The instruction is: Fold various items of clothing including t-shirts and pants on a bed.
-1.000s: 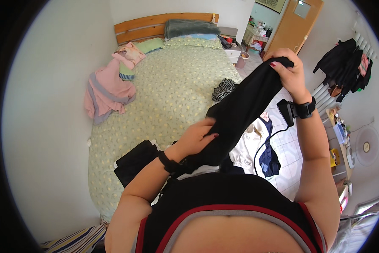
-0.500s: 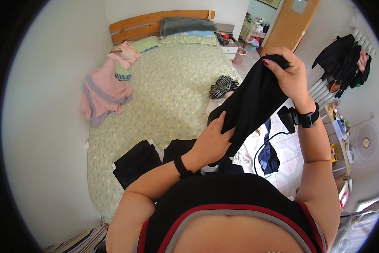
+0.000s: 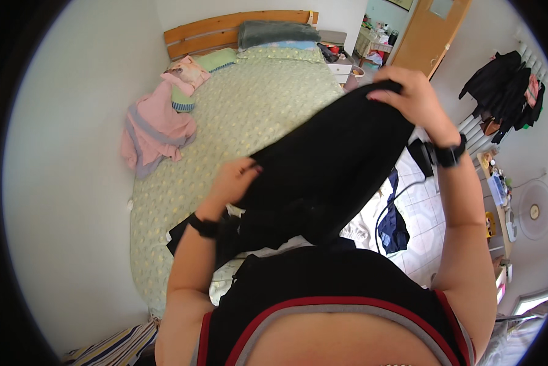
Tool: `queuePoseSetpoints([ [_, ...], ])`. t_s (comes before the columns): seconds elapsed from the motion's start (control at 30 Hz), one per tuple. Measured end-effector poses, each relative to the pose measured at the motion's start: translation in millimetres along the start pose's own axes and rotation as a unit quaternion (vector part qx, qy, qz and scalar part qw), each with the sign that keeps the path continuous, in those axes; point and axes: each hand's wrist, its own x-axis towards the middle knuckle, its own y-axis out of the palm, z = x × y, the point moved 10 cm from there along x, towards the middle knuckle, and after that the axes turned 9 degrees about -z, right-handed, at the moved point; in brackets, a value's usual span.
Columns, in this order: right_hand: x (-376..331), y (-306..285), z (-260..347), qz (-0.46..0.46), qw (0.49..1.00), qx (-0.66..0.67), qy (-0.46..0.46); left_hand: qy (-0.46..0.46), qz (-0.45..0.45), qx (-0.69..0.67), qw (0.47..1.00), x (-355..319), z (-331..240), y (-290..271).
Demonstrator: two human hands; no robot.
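In the centre of the frame, a wide piece of soft black fabric [image 3: 326, 161] stretches between a person's two bare hands, the left hand [image 3: 234, 179] pinching its edge left of centre and the right hand [image 3: 406, 94] pinching its top end, upper right of centre, between thumb and fingers. Behind it, a bed with a pale green, yellow-patterned cover [image 3: 225, 131] fills the left and upper middle, with a crumpled pink-and-grey cloth [image 3: 155, 134] on its left side.
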Motion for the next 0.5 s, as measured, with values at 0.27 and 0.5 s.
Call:
queuePoseSetpoints([
  [0.27,89,15,-26,-0.177,0.978,-0.101,0.04,0.196,-0.321,0.186,0.908,38,-37,-190],
  [0.5,24,-27,34,-0.297,0.939,-0.071,-0.156,0.283,-0.338,0.307,0.844,-59,-129,-224],
])
